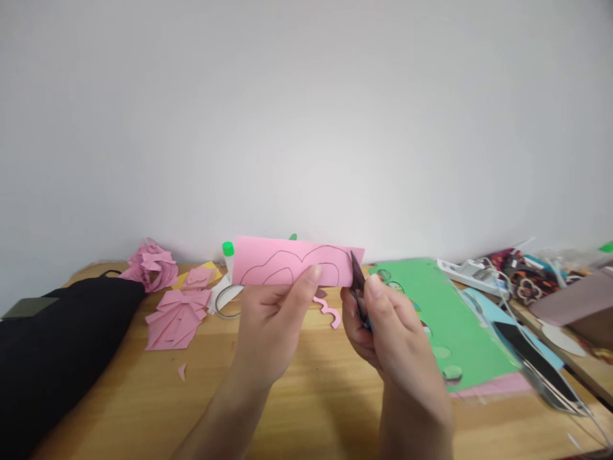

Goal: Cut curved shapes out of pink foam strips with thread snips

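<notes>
The left grip (271, 329) was clamped on the pink paper strip (268, 255), thumb flat across its near face towards 1 o'clock, fingers mostly hidden behind. The right grip (395, 319) was closed around dark scissors (359, 284), their tip pointing between 11 and 12 o'clock at the strip's 3 o'clock end; whether the blades were parted could not be told. The strip was held up above the desk (311, 409), scalloped outlines drawn on its face. It looked light and fairly stiff, not slippery, yet likely to crease or tear if pinched hard; the best hold seemed to be low and near the middle, clear of the blades. The left forearm slanted in from 7 o'clock, the right rose from nearly 6, thumb uppermost. Further out, reading from the strip, a curved pink cut-out (329, 312) lay on the desk at 5 o'clock, pleated pink paper (175, 326) at 8, and a green sheet (472, 338) towards 4.
</notes>
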Demonstrator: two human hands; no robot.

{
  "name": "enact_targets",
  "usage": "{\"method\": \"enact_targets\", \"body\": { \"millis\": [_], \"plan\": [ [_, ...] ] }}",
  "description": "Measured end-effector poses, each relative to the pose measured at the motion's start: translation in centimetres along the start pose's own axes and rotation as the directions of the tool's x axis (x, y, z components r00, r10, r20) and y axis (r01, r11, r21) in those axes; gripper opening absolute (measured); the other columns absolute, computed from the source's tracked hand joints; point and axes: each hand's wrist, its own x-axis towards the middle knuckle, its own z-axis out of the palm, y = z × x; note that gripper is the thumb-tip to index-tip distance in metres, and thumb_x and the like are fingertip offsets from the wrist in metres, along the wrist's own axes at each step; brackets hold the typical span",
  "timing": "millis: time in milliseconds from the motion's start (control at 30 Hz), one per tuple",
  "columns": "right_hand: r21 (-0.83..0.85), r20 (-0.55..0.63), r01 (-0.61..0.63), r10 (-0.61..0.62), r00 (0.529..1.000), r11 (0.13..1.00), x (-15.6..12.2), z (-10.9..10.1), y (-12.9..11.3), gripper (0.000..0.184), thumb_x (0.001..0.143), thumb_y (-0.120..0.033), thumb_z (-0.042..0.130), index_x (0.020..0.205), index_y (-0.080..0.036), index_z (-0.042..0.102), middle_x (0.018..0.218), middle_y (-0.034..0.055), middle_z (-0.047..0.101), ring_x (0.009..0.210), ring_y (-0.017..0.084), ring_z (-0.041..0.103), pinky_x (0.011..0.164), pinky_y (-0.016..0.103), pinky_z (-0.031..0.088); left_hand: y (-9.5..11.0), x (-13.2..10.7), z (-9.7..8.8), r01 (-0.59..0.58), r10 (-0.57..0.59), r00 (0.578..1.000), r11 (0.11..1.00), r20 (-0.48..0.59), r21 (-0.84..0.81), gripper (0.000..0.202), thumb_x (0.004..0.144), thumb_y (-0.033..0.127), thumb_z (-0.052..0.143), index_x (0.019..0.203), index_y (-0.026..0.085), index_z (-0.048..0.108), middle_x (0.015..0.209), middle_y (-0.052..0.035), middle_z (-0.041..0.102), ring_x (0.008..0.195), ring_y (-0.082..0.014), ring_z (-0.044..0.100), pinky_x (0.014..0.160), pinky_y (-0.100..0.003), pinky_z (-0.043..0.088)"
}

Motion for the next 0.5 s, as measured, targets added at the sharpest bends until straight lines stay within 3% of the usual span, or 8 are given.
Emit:
{"method": "enact_targets", "body": {
  "millis": [167,500],
  "plan": [
    [0.056,-0.003,0.002,-0.002,1.0,0.998,0.03,0.01,0.12,0.045,0.097,-0.052,0.049,0.066,-0.02,0.046,0.047,-0.0092,0.027,0.039,0.006,0.016,0.034,0.018,0.011,0.09,-0.05,0.06,-0.047,0.047,0.999,0.998,0.003,0.031,0.048,0.087,0.028,0.062,0.043,0.02,0.046,0.047,0.0038,0.038,0.048,-0.0104,0.037,0.052,-0.025,0.043],
    [0.046,-0.008,0.003,-0.003,1.0,0.999,0.06,-0.01,0.07,0.045,0.096,-0.055,0.049,0.067,-0.021,0.046,0.047,-0.0091,0.027,0.039,0.006,0.016,0.034,0.018,0.012,-0.11,-0.12,0.16,-0.006,0.006,1.0,1.0,-0.001,-0.031,0.053,0.084,0.034,0.067,0.041,0.02,0.039,0.043,0.0051,0.032,0.043,-0.0094,0.034,0.044,-0.025,0.037]
  ]
}}
